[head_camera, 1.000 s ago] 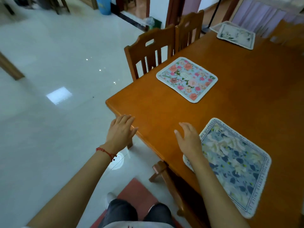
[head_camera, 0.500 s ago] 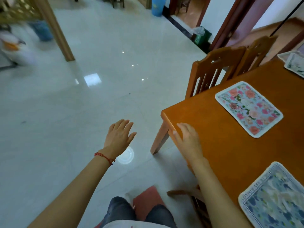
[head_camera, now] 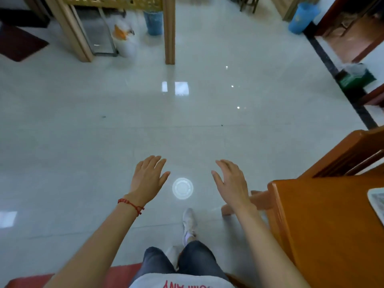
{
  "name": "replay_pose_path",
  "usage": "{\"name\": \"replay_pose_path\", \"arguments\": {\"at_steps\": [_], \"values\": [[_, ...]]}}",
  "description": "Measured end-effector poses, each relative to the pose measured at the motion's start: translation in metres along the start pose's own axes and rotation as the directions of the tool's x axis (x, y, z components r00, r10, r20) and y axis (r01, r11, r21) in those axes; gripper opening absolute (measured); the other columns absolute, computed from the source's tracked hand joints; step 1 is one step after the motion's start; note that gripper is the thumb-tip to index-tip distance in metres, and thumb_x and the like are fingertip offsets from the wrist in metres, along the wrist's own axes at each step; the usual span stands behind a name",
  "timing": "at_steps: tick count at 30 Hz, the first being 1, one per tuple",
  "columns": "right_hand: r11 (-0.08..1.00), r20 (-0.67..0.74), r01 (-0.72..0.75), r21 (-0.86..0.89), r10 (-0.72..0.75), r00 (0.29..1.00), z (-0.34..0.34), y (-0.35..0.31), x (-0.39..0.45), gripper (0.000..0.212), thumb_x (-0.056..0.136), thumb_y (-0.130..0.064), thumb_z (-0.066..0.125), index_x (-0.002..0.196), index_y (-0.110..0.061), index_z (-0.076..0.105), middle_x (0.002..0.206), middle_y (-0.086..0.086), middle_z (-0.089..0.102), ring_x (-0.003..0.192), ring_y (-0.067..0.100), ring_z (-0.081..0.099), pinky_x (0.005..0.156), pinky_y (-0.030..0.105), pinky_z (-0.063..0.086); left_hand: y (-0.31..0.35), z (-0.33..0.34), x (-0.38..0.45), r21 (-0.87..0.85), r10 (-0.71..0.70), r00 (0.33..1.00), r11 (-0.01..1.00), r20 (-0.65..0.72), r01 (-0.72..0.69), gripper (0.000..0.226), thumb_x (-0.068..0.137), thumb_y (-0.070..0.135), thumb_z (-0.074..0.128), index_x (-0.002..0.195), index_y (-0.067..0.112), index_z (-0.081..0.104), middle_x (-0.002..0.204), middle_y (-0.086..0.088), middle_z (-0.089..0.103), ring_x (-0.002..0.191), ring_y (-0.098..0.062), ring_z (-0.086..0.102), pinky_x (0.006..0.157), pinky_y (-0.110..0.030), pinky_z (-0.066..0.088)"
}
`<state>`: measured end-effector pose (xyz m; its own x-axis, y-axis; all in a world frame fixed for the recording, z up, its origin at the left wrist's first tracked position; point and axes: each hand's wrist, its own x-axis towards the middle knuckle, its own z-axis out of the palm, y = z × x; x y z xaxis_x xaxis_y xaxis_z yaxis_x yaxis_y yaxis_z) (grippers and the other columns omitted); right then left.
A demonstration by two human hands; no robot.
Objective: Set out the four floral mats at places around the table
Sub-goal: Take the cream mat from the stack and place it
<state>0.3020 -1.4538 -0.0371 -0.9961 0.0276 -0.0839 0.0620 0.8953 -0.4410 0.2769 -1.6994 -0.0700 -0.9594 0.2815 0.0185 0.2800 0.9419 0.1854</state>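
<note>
Only a corner of the orange wooden table (head_camera: 324, 221) shows at the right. A sliver of one white-edged floral mat (head_camera: 377, 201) lies on it at the frame's right edge; the other mats are out of view. My left hand (head_camera: 148, 177), with a red string bracelet at the wrist, hovers over the floor, fingers spread and empty. My right hand (head_camera: 230, 182) is also open and empty, held in the air left of the table corner, not touching it.
A wooden chair (head_camera: 353, 150) stands beyond the table corner. White tiled floor (head_camera: 187, 125) fills the middle. Wooden posts (head_camera: 170, 30), a blue bin (head_camera: 303, 17), a green bin (head_camera: 356, 76) and a red mat (head_camera: 122, 276) under my feet ring the space.
My view has swung left, away from the table, so the mats have slid out of frame. My right hand has come off the table edge; both hands now hang over the floor.
</note>
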Motion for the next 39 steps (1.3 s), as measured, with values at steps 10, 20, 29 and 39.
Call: {"name": "replay_pose_path", "arguments": {"at_steps": [10,20,29,39], "values": [[0.993,0.025,0.118,0.02,-0.118,0.993,-0.001,0.021,0.123,0.039,0.091,-0.025,0.053,0.124,-0.006,0.053,0.128,0.014,0.055,0.12,0.031,0.049,0.098,0.041,0.039,-0.017,0.001,0.093,0.043,-0.131,0.991,0.99,-0.024,0.132,0.041,0.084,0.036,0.05,0.109,0.006,0.062,0.109,-0.014,0.067,0.101,-0.034,0.063,0.082,-0.047,0.051],[0.976,-0.038,0.185,-0.114,-0.19,0.981,-0.011,0.041,0.219,0.033,0.085,-0.019,0.063,0.113,-0.003,0.061,0.116,0.018,0.062,0.107,0.035,0.059,0.088,0.044,0.048,-0.025,0.008,0.194,0.034,-0.085,0.996,0.996,0.009,0.084,0.041,0.079,0.027,0.069,0.112,0.005,0.061,0.112,-0.016,0.066,0.104,-0.035,0.062,0.084,-0.048,0.05],[0.966,-0.057,0.122,-0.228,-0.138,0.989,-0.008,0.025,0.334,0.034,0.078,-0.027,0.056,0.104,-0.007,0.065,0.104,0.014,0.068,0.093,0.031,0.067,0.075,0.041,0.055,-0.064,0.005,0.331,0.08,0.049,0.999,0.996,-0.022,-0.047,0.037,0.081,0.036,0.063,0.105,0.008,0.065,0.105,-0.011,0.069,0.098,-0.029,0.066,0.08,-0.043,0.053],[0.979,-0.136,-0.04,-0.2,0.012,0.991,-0.016,0.035,0.431,0.037,0.083,-0.032,0.05,0.105,-0.007,0.066,0.107,0.015,0.068,0.096,0.031,0.066,0.079,0.042,0.053,-0.079,0.006,0.455,0.098,0.16,0.986,0.982,0.037,-0.163,0.045,0.084,0.041,0.039,0.104,0.01,0.066,0.104,-0.008,0.07,0.097,-0.027,0.066,0.079,-0.042,0.054]]}}
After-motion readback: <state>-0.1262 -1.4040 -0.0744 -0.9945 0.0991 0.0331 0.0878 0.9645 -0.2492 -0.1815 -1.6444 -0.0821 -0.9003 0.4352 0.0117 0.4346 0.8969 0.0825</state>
